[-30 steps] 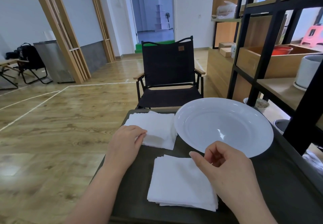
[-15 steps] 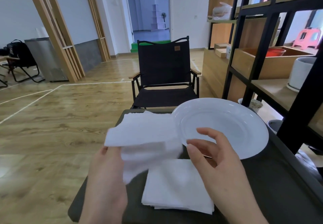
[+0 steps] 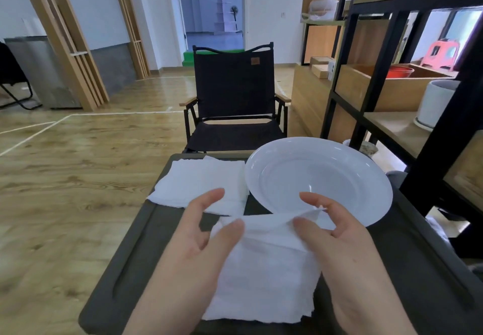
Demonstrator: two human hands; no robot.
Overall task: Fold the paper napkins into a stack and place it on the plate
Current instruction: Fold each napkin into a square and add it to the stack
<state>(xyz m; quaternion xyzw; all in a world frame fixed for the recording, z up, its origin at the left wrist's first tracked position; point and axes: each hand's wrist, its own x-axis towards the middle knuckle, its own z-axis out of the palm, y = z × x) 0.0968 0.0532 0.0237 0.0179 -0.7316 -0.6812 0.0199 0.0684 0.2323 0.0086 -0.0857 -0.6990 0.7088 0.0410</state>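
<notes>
White napkin (image 3: 271,232) pinched between left hand (image 3: 201,240), right hand (image 3: 339,238)

Left grip (image 3: 201,240), right grip (image 3: 337,235) apparently pinching.

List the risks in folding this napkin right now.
The napkin is held at its far edge by the left hand and right hand; thin paper could tear. It hangs over the near stack, so the layers beneath may shift. The plate rim sits close and could be nudged.
</notes>
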